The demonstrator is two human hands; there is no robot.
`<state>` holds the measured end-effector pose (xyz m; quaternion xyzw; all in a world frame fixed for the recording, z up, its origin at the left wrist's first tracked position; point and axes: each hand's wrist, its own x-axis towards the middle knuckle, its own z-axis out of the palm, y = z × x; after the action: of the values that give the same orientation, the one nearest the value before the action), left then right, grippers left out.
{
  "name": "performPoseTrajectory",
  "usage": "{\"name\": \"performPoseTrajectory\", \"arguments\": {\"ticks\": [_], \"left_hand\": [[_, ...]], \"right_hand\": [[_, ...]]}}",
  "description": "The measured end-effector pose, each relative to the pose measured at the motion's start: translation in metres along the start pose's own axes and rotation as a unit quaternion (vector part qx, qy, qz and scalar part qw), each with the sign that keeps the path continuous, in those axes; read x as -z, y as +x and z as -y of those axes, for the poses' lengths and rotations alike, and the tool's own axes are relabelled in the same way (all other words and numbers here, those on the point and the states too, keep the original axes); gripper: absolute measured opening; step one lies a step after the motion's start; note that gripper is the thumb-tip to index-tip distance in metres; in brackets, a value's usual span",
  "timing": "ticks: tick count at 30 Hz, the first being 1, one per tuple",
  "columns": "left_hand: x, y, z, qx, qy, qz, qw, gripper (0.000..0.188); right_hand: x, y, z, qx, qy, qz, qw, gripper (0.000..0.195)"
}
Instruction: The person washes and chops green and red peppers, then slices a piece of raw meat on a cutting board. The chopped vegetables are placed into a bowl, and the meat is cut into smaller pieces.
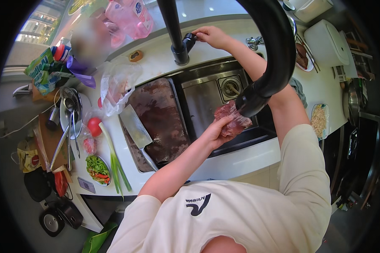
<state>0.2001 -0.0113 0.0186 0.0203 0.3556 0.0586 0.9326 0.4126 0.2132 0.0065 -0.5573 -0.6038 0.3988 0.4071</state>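
Observation:
My left hand grips a piece of raw red meat under the spout head of a black faucet, above the sink. Whether water is running cannot be told. At the faucet's base my right hand has its fingertips closed on the faucet handle. To the left of the basin a dark, wet cutting board bears a cleaver with a metal handle. Beside the board's far corner sits a white plastic bag with something pinkish inside.
Left on the counter are a tomato, green onions, a plate of sliced green and red peppers and a pot with ladles. Chopsticks and a plate of dark meat stand far right, a tray of pale chopped food nearer.

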Motion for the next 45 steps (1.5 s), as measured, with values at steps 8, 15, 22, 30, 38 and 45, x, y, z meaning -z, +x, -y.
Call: {"name": "performPoseTrajectory", "arguments": {"ticks": [8,15,22,30,38,45], "left_hand": [[-0.007,0.017,0.006,0.043,-0.098,-0.037,0.994,0.043],[-0.004,0.029,0.011,0.077,-0.106,-0.073,0.989,0.048],[0.0,0.031,-0.005,0.077,-0.098,-0.12,0.985,0.051],[0.01,0.012,-0.011,0.027,-0.126,-0.118,0.985,0.039],[0.046,0.02,-0.021,-0.109,0.161,-0.11,0.975,0.067],[0.037,0.007,-0.018,-0.287,0.313,-0.184,0.887,0.079]], "right_hand": [[0.033,-0.131,0.023,-0.039,-0.028,-0.026,0.999,0.055],[0.067,-0.269,0.07,-0.092,-0.177,-0.189,0.962,0.044],[0.042,-0.257,0.202,0.016,0.053,-0.156,0.986,0.057],[-0.005,-0.224,0.203,0.023,-0.053,-0.126,0.99,0.039],[-0.057,-0.236,0.124,-0.017,-0.024,-0.13,0.991,0.042],[-0.078,-0.248,0.104,-0.044,0.093,-0.2,0.974,0.062]]}}
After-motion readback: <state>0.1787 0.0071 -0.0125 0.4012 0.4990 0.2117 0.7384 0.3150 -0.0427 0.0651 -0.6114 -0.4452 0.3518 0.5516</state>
